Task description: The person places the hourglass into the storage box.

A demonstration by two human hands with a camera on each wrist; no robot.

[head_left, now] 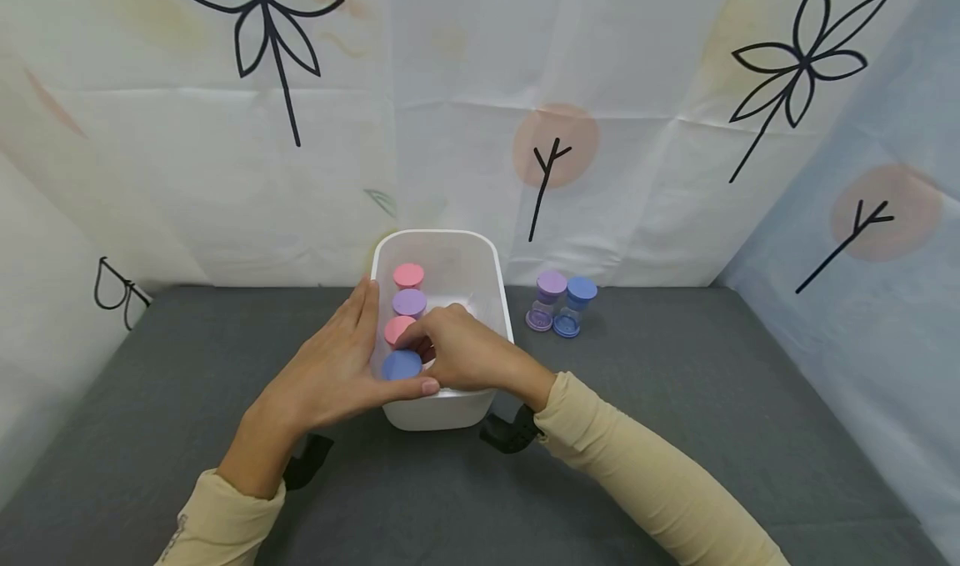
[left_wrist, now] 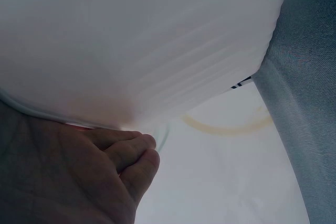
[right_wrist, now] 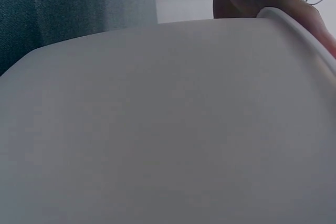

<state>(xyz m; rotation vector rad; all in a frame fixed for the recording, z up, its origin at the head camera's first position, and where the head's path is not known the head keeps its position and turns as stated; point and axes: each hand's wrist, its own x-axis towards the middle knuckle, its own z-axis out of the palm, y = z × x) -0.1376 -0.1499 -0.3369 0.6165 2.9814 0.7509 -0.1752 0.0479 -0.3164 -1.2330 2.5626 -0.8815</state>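
Observation:
A white plastic bin point(head_left: 438, 413) stands on the table with a row of sand timers along its left inner wall. From the back come a pink-capped timer point(head_left: 408, 275), a purple-capped timer point(head_left: 409, 302), a second pink-capped one point(head_left: 397, 329) and a blue-capped sand timer point(head_left: 401, 365). My right hand point(head_left: 468, 351) reaches over the right rim and pinches the blue timer with curled fingers; its fingertips are partly hidden. My left hand point(head_left: 337, 370) rests on the bin's near left corner, straight fingers along the left rim and thumb across the front.
Right of the bin, a purple sand timer point(head_left: 547, 301) and another blue sand timer point(head_left: 574, 307) stand close together on the dark grey cloth point(head_left: 660, 383). A printed white sheet point(head_left: 465, 157) hangs behind the table. The bin's outer wall point(right_wrist: 168, 119) fills most of the right wrist view.

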